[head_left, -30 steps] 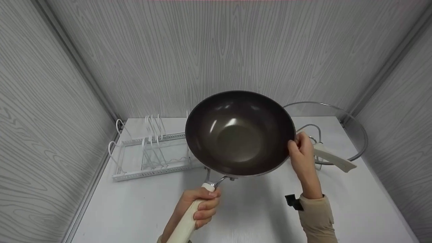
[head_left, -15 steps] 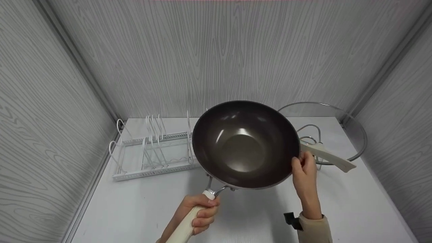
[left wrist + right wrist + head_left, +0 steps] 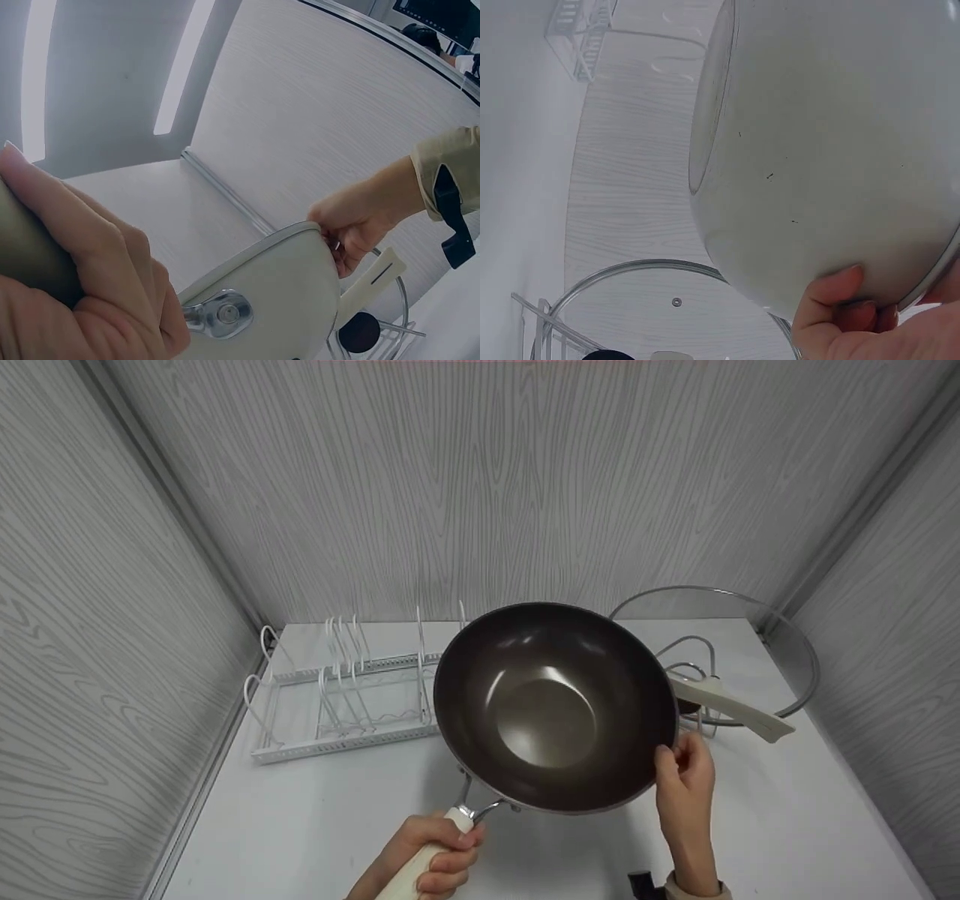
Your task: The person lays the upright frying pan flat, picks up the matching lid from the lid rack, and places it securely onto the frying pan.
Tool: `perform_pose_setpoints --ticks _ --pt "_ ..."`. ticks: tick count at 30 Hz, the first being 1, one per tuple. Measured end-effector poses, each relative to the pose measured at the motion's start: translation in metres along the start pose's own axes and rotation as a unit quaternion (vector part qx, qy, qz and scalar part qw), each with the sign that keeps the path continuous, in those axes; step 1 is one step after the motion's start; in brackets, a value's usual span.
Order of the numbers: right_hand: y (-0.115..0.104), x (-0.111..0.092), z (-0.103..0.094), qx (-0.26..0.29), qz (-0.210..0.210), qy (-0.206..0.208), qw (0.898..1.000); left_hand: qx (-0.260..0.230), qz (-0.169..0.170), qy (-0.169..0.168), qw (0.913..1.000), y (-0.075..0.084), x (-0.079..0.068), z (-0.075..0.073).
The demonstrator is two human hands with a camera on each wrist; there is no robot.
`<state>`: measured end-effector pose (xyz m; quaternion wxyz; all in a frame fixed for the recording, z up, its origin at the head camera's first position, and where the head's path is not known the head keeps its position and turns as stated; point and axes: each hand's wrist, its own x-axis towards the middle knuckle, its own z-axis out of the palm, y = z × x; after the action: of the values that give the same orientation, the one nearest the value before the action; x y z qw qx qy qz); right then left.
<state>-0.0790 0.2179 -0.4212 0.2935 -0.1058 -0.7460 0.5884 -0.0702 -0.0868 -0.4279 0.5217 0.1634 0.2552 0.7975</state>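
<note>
A wok (image 3: 555,705) with a dark inside and a pale cream outside is held up over the table, its inside tilted toward the head camera. My left hand (image 3: 435,847) grips its cream handle (image 3: 409,877), fingers wrapped round it just below the metal fork. At the right side of the rim, my right hand (image 3: 688,791) pinches the edge, thumb on the inside. The right wrist view shows those fingertips (image 3: 838,285) against the pale outer wall. Behind that hand stands a glass lid (image 3: 808,660) with a grey rim.
A white wire rack (image 3: 337,746) stands at the back left of the white table (image 3: 285,825), partly behind the wok. A cream flat bar (image 3: 739,709) and thin wire loops (image 3: 709,649) are in front of the lid. Wood-grain panels (image 3: 480,472) enclose the back and sides.
Both hands have brought the wok lower and nearer to me, and slightly right. More of the rack and the lid's rim shows behind it. The grips stay the same.
</note>
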Motion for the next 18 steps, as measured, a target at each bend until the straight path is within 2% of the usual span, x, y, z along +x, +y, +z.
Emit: perform_pose_setpoints --ticks 3,6,10,13,18 --pt "0.006 -0.005 -0.003 -0.004 0.022 0.015 1.0 -0.004 -0.003 0.027 0.9996 -0.004 -0.003 0.001" --pt "0.02 -0.009 -0.007 -0.01 0.048 0.027 0.998 -0.062 -0.021 0.043 0.997 -0.011 -0.009 0.002" --pt "0.039 -0.013 -0.012 -0.03 0.082 0.037 0.995 -0.084 -0.034 0.05 0.9947 -0.017 -0.01 0.0" --pt "0.047 -0.019 -0.016 -0.047 0.111 0.042 0.992 -0.036 -0.033 0.052 0.9974 -0.019 -0.005 -0.004" --pt "0.056 -0.03 -0.021 -0.065 0.144 0.045 0.986 0.002 -0.048 0.067 0.9966 -0.025 -0.004 -0.01"
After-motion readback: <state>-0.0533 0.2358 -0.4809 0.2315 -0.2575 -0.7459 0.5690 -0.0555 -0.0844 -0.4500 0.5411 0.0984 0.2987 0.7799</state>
